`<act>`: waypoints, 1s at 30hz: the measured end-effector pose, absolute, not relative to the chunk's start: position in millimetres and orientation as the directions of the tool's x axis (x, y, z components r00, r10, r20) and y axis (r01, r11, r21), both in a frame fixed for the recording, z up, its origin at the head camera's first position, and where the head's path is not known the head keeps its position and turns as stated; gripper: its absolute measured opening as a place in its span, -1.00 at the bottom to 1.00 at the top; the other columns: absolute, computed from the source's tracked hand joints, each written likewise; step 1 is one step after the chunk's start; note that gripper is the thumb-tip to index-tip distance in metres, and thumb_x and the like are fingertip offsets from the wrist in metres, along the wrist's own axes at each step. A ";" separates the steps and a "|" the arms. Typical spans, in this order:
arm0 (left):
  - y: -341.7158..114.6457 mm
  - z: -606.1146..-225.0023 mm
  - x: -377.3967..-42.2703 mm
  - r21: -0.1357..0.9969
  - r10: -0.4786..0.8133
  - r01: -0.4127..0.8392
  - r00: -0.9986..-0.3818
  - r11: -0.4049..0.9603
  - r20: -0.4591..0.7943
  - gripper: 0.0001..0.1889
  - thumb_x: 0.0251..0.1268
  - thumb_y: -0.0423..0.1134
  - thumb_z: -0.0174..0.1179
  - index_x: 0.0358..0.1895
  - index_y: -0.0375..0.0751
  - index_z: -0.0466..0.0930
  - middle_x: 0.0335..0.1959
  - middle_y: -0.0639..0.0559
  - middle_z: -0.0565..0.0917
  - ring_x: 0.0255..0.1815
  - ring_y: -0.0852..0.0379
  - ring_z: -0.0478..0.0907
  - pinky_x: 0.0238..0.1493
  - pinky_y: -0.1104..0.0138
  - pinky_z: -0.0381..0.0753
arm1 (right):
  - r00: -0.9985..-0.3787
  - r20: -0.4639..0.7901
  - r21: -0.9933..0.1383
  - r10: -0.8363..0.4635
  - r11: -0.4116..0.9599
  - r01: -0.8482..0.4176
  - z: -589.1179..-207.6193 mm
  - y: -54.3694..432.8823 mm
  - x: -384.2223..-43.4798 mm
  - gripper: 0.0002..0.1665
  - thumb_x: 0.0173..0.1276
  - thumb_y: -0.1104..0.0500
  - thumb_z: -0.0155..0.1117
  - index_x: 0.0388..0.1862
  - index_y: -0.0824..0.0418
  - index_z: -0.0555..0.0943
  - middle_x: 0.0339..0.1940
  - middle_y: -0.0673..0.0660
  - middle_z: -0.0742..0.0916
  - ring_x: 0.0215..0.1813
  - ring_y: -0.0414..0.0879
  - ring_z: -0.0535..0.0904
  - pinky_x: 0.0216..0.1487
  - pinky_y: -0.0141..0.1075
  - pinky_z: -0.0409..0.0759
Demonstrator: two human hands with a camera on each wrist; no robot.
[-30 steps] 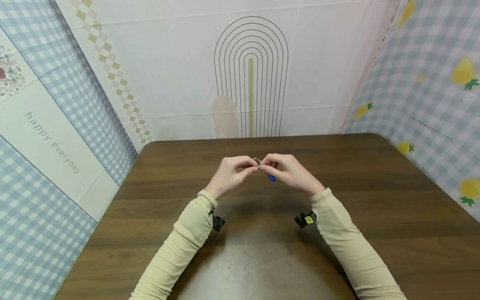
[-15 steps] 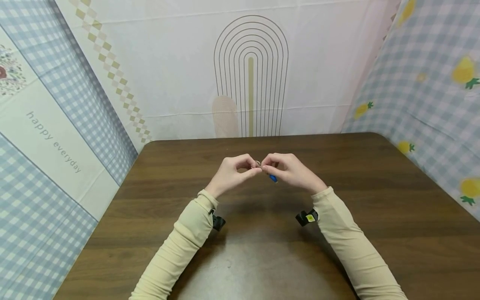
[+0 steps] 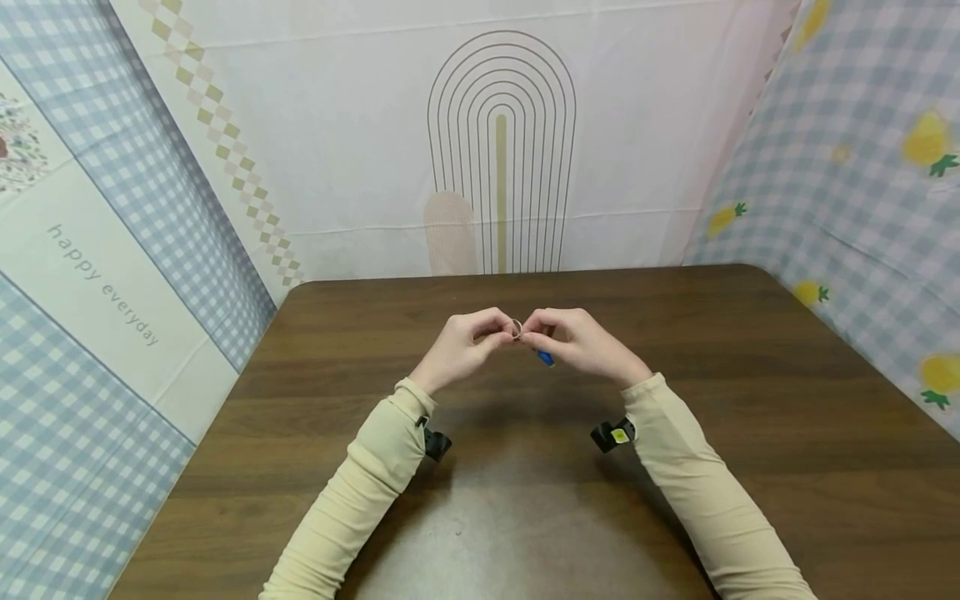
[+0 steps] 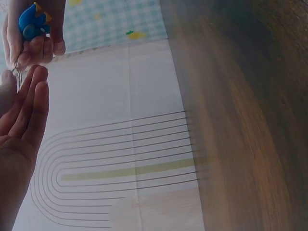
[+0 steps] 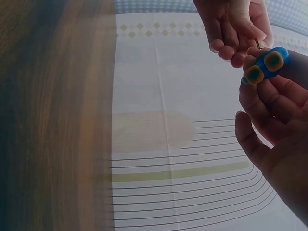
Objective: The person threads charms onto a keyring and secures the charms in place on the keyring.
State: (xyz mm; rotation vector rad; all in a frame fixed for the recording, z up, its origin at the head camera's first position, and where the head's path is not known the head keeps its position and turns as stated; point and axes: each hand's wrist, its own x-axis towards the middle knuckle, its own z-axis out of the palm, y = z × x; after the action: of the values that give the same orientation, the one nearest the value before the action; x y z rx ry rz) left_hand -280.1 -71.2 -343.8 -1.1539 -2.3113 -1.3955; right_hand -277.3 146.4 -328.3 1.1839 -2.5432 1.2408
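In the head view, my left hand (image 3: 467,346) and right hand (image 3: 577,340) meet above the table. My left thumb and fingertips pinch a thin metal key ring (image 3: 517,328). Right beside them, my right thumb and forefinger pinch the ring's other side, where a small blue charm (image 3: 545,357) hangs. The left wrist view shows the charm (image 4: 32,21) as a blue figure with yellow tips, lying against the right hand's fingers. Two orange-rimmed round ends show on the charm (image 5: 267,65) in the right wrist view. Fingertips cover part of the ring and its joint with the charm.
A brown wooden table (image 3: 525,517) lies under both forearms. Behind it hangs a white cloth (image 3: 360,142) with printed arches. Checked cloths hang at the left (image 3: 45,350) and right (image 3: 847,208). A small black camera (image 3: 437,444) sits on each wrist.
Half a second ago my left thumb reached further right across the ring; now it is drawn back and more of the ring shows. Both hands otherwise stay nearly in place.
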 end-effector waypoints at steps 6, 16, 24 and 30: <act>-76.1 -342.2 -281.2 0.702 0.558 0.667 -0.692 0.251 0.458 -0.95 0.34 -0.38 0.18 -0.24 -0.28 0.61 -0.30 -0.11 0.68 -0.24 0.15 0.63 -0.09 0.39 0.63 | -0.690 0.342 -0.638 -0.638 0.381 -0.669 -329.4 147.3 -278.8 -0.94 0.42 0.18 0.20 -0.26 0.11 0.60 -0.57 -0.05 0.55 -0.44 -0.22 0.47 -0.33 -0.41 0.45; -78.4 -342.2 -281.3 0.831 0.541 0.522 -0.763 0.192 0.354 -0.95 0.23 -0.32 0.31 -0.31 -0.22 0.65 -0.36 -0.09 0.71 -0.31 -0.01 0.66 -0.27 0.38 0.63 | -0.772 0.186 -0.737 -0.607 0.434 -0.519 -330.5 147.8 -278.3 -0.87 0.49 0.16 0.10 -0.18 0.21 0.50 -0.48 0.06 0.61 -0.50 -0.02 0.52 -0.48 -0.33 0.50; -78.8 -341.3 -278.9 0.870 0.444 0.457 -0.829 0.184 0.341 -0.92 0.14 -0.27 0.39 -0.39 -0.18 0.68 -0.45 0.01 0.72 -0.40 0.18 0.66 -0.30 0.35 0.64 | -0.785 0.172 -0.771 -0.595 0.415 -0.483 -331.7 141.4 -276.1 -0.89 0.51 0.18 0.05 -0.18 0.22 0.46 -0.35 0.13 0.70 -0.37 0.07 0.61 -0.37 -0.32 0.61; -79.1 -340.8 -278.8 0.870 0.357 0.459 -0.855 0.180 0.377 -0.91 0.13 -0.26 0.39 -0.38 -0.21 0.71 -0.45 0.01 0.73 -0.40 0.16 0.68 -0.29 0.38 0.65 | -0.754 0.212 -0.789 -0.622 0.346 -0.507 -334.2 137.3 -279.1 -0.87 0.52 0.15 0.05 -0.16 0.21 0.46 -0.38 0.08 0.67 -0.31 -0.04 0.58 -0.26 -0.31 0.58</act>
State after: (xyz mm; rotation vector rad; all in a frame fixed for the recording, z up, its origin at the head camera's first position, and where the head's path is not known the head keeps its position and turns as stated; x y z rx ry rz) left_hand -278.8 -79.1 -340.8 -0.8129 -2.3444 -1.7812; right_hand -279.1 137.3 -334.2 1.1298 -2.6774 1.4927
